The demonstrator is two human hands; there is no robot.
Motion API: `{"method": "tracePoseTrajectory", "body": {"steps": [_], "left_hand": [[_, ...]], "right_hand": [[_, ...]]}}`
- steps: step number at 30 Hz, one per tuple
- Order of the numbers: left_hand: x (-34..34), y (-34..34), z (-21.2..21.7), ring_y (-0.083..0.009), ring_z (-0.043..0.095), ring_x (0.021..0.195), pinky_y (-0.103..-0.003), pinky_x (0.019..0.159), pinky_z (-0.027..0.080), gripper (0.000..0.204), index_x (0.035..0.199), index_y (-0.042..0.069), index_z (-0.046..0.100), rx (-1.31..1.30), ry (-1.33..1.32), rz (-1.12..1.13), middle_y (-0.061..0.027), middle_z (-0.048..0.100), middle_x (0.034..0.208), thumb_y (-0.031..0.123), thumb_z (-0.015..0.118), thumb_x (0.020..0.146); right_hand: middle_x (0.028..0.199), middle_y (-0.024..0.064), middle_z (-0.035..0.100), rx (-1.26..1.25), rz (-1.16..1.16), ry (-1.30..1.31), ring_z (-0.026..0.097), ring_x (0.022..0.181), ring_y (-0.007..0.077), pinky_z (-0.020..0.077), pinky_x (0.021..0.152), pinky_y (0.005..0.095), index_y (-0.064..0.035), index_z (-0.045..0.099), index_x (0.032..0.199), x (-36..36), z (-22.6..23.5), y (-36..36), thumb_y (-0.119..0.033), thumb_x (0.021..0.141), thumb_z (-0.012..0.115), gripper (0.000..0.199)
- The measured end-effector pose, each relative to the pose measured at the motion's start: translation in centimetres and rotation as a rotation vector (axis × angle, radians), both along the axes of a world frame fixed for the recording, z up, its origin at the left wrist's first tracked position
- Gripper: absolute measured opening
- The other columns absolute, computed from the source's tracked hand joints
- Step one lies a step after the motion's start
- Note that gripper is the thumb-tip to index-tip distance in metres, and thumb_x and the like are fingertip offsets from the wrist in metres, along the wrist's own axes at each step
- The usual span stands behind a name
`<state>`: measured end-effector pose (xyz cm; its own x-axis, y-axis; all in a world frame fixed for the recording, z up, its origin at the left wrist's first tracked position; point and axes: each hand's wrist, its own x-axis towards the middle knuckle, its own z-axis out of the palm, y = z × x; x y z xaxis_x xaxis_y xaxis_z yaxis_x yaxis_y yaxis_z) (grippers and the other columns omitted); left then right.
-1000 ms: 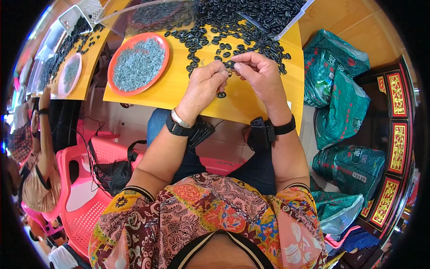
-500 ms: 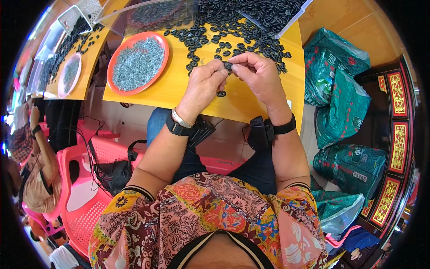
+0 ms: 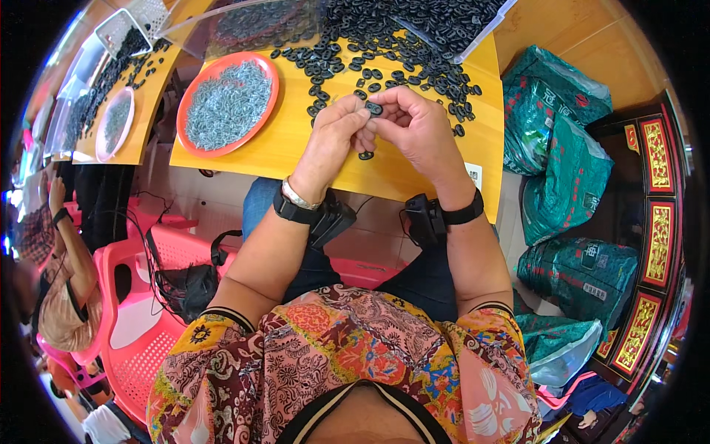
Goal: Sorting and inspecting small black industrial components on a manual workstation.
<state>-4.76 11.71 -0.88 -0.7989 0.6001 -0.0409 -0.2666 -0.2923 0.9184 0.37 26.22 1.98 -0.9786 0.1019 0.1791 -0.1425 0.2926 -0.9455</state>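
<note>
My left hand [image 3: 334, 137] pinches a small black oval piece [image 3: 374, 109] with two holes between thumb and finger, above the yellow table [image 3: 288, 152]. On the other side, my right hand [image 3: 418, 129] has its thumb and index finger closed about the same piece's edge. Just below my left fingers shows another black oval piece [image 3: 365, 155]; whether it lies on the table or is held, I cannot tell. Many loose black pieces [image 3: 414, 74] are spread beyond my hands. Left of them, a red-orange round plate [image 3: 274, 92] holds a heap of small silvery-grey parts [image 3: 229, 105].
A clear plastic bin [image 3: 484, 33] with black pieces stands at the table's far side. Green bags [image 3: 566, 181] stand on the floor to the right. At left are a pink chair [image 3: 137, 355], a black bag [image 3: 188, 285] and another person's arm [image 3: 74, 240] near a second table.
The black piece has turned so its face with two holes shows more. My right hand has drawn slightly lower and left, and a loose piece now shows beside it on the right.
</note>
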Motion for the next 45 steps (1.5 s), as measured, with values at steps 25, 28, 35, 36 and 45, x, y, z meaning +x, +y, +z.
{"method": "tracePoseTrajectory", "body": {"steps": [25, 28, 35, 36, 45], "left_hand": [[0.4, -0.3, 1.4, -0.0161, 0.052, 0.058, -0.029, 0.057, 0.043, 0.020, 0.087, 0.001, 0.050, -0.124, 0.653, 0.141, -0.0070, 0.054, 0.065, 0.020, 0.046, 0.091], [0.4, -0.3, 1.3, -0.0214, 0.052, 0.055, -0.032, 0.054, 0.042, 0.021, 0.086, 0.001, 0.050, -0.185, 0.756, 0.213, -0.0100, 0.052, 0.063, 0.020, 0.046, 0.091], [0.6, -0.2, 1.3, -0.0264, 0.055, 0.057, -0.033, 0.054, 0.043, 0.021, 0.085, 0.001, 0.051, -0.213, 0.793, 0.247, -0.0117, 0.054, 0.064, 0.020, 0.046, 0.092], [0.8, -0.1, 1.4, -0.0265, 0.056, 0.057, -0.033, 0.054, 0.043, 0.022, 0.085, 0.001, 0.051, -0.189, 0.774, 0.256, -0.0122, 0.055, 0.065, 0.020, 0.046, 0.092], [1.1, -0.1, 1.3, -0.0214, 0.058, 0.060, -0.031, 0.055, 0.044, 0.024, 0.084, 0.000, 0.052, -0.144, 0.775, 0.263, -0.0117, 0.058, 0.067, 0.020, 0.044, 0.094]], "right_hand": [[0.084, -0.0007, 0.061, -0.359, 0.144, -0.041, 0.054, 0.072, 0.0046, 0.0433, 0.065, 0.0176, -0.0013, 0.062, 0.110, 0.7, 1.7, 0.5, -0.008, 0.083, 0.066, 0.028], [0.083, -0.0012, 0.061, -0.349, 0.146, 0.002, 0.053, 0.071, 0.0046, 0.0437, 0.065, 0.0176, -0.0012, 0.062, 0.109, 1.0, 2.1, 0.1, -0.007, 0.083, 0.066, 0.027], [0.081, 0.0019, 0.063, -0.136, 0.088, 0.128, 0.058, 0.072, 0.0068, 0.0472, 0.065, 0.0190, 0.0009, 0.062, 0.105, 1.0, 2.0, -0.2, -0.003, 0.085, 0.062, 0.021], [0.085, 0.0054, 0.067, -0.113, 0.099, 0.149, 0.064, 0.076, 0.0088, 0.0504, 0.067, 0.0204, 0.0016, 0.062, 0.105, 1.0, 2.0, -0.2, -0.003, 0.085, 0.060, 0.021], [0.074, -0.0010, 0.059, -0.156, 0.096, 0.115, 0.052, 0.067, 0.0055, 0.0434, 0.062, 0.0182, 0.0009, 0.063, 0.104, 1.1, 2.0, -0.5, -0.005, 0.085, 0.063, 0.019]]}}
